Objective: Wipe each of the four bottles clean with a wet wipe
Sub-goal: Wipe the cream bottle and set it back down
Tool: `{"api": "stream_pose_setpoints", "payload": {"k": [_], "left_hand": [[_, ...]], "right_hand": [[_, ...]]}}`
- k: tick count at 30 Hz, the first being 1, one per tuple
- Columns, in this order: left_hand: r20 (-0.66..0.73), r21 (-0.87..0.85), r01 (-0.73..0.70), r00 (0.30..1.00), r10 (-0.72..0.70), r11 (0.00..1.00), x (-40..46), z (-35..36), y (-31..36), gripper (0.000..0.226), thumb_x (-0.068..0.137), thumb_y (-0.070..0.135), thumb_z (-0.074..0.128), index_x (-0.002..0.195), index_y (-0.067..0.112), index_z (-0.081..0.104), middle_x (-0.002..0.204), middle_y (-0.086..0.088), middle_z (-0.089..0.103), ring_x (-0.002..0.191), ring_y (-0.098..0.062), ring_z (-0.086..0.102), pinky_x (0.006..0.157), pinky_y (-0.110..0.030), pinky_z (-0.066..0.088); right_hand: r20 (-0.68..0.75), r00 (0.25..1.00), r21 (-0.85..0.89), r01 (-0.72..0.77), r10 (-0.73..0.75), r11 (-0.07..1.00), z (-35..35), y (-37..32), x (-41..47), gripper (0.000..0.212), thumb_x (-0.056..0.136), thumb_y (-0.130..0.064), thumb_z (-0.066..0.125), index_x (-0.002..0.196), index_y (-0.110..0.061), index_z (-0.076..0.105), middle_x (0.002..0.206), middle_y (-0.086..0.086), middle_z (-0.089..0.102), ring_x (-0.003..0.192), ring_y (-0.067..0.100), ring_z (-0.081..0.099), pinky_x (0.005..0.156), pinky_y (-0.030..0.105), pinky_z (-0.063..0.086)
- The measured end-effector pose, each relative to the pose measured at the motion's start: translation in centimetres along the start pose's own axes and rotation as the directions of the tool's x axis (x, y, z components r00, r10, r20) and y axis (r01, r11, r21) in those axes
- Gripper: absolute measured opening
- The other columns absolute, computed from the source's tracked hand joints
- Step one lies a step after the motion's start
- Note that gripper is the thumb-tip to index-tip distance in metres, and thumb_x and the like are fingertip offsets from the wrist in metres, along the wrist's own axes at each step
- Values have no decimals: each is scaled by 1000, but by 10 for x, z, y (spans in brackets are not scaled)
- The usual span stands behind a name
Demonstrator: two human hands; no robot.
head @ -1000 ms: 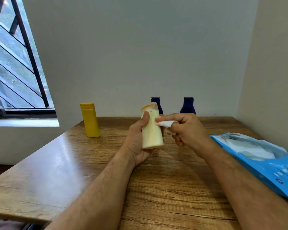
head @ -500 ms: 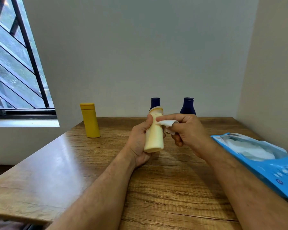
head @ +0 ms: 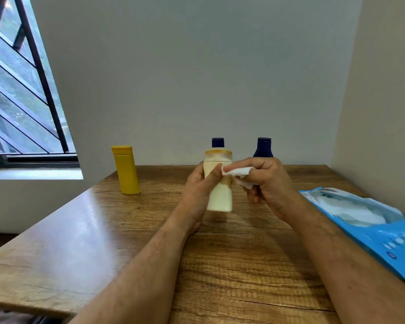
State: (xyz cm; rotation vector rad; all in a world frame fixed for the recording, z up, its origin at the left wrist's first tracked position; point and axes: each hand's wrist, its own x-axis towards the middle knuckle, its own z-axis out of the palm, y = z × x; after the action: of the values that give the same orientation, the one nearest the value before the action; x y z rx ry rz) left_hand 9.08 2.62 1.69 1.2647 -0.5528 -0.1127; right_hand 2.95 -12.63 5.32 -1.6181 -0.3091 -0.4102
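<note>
My left hand [head: 200, 188] grips a cream bottle [head: 220, 197] with a tan cap, held upright above the wooden table [head: 220, 265]. My right hand [head: 269, 183] pinches a white wet wipe [head: 237, 173] and presses it against the bottle's upper right side. A yellow bottle [head: 126, 170] stands at the back left of the table. Two dark blue bottles stand at the back, one [head: 218, 142] mostly hidden behind the cream bottle, the other [head: 263, 148] behind my right hand.
An open blue wet-wipe pack [head: 369, 228] lies on the table's right side, by the right wall. A barred window [head: 21, 90] is at the left. The table's left edge runs diagonally toward me.
The cream bottle has turned in my left hand from tilted to upright and square-on. The wipe stays at its upper part.
</note>
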Motion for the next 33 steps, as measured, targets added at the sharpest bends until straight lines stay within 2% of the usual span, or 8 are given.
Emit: {"api": "stream_pose_setpoints", "payload": {"k": [4,6,9,12,18,21,25,33], "left_hand": [[-24,99,-14,1000,16,995,0,0,1,43,80,40,80,118,37,61,115,-6,70,102,-32,67,75,-52,60],[-1,111,-45,999,45,993,1,0,0,47,76,28,84,116,35,61,112,-6,69,102,-33,66,80,-59,58],[6,189,-107,994,107,976,2,-1,-1,52,74,12,86,116,27,59,105,-4,70,94,-23,67,83,-49,59],[-34,242,-156,985,169,958,1,-2,2,50,77,0,81,117,19,57,105,-7,68,88,-15,68,75,-30,58],[-46,519,-210,961,273,829,-3,-1,-1,46,79,16,82,111,31,52,105,0,64,93,-19,66,79,-40,60],[-56,627,-222,943,328,747,-4,2,1,45,80,17,81,108,32,48,99,8,61,87,-10,62,71,-28,55],[-90,664,-210,930,356,718,-4,2,3,50,80,13,80,105,36,44,96,14,56,86,-3,59,68,-19,46],[-79,683,-215,928,364,698,-5,2,2,51,81,14,79,104,38,41,95,16,55,81,5,57,65,-12,41]], "right_hand": [[-162,986,71,49,-37,996,-1,0,2,26,89,-1,56,90,-13,79,78,18,67,43,11,40,42,23,33],[-216,975,49,70,-58,996,0,-1,2,26,89,0,57,90,-15,79,75,13,65,45,10,40,41,23,33],[-264,958,-11,108,-107,994,1,0,3,26,90,-3,59,90,-19,80,91,9,67,50,11,45,41,25,37],[-284,951,-36,119,-124,992,1,1,4,26,90,-3,60,90,-20,80,99,7,66,54,10,47,44,27,38],[-243,950,-122,170,-196,978,1,4,4,28,88,0,60,92,-19,79,107,7,65,61,16,52,46,30,41],[-245,944,-185,178,-221,966,1,7,5,25,88,-4,63,94,-22,79,103,2,64,66,13,54,50,29,43],[-298,922,-256,174,-249,951,2,8,5,21,91,-18,64,100,-31,77,83,-15,67,74,7,56,59,21,42],[-247,891,-489,224,-380,843,7,5,0,21,89,-20,68,107,-29,74,95,-20,70,93,-6,61,69,2,46]]}}
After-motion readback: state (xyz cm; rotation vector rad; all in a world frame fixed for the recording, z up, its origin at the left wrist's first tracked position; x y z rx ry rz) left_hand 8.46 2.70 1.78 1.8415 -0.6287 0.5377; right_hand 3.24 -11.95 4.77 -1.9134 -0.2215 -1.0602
